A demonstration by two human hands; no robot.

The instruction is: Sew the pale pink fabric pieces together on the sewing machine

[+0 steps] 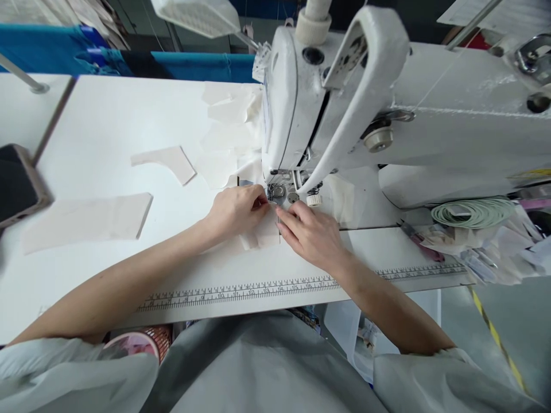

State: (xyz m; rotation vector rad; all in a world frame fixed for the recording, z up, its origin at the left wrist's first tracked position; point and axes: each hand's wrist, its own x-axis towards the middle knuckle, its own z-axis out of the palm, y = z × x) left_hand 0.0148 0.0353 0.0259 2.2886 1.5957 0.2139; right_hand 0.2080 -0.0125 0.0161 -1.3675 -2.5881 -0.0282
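Observation:
A white sewing machine [279,109] stands over the white table, its presser foot area just beyond my fingertips. My left hand [239,209] is closed in a pinch at the edge of a pale fabric piece [269,231], left of the needle area. My right hand [312,232] rests to the right, its index finger and thumb close together at the same fabric's edge; whether they grip it is too small to tell. More thin pale pieces [228,132] lie left of the machine head.
Two cut pieces, one curved [166,160] and one long [90,222], lie at left near a dark device [21,183]. A ruler strip [258,289] runs along the front edge. Snips [422,241], a green coil [473,212] and scraps sit at right.

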